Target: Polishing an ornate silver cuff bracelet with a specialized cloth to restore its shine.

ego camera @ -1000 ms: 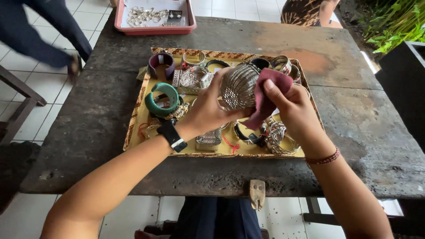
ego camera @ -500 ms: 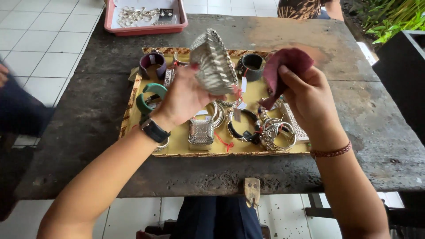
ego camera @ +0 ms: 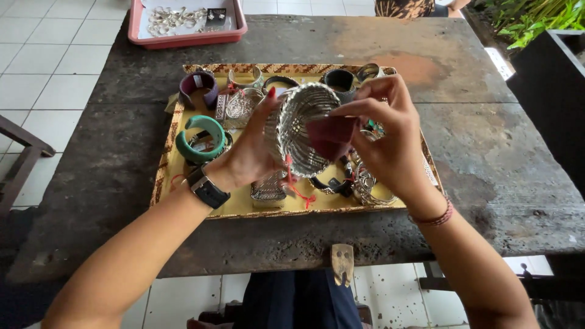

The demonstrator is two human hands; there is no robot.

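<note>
Left hand (ego camera: 253,152) gripping silver cuff (ego camera: 301,128) above tray (ego camera: 163,176)

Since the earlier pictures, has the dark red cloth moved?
Yes. The dark red cloth, in the right hand, has moved left, judged against the yellow tray: from the tray's right part to inside the silver cuff the left hand holds.

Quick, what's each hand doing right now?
Left hand: closed on the wide silver woven cuff, held up over the tray.
Right hand: pinching a dark red cloth against the cuff.
</note>
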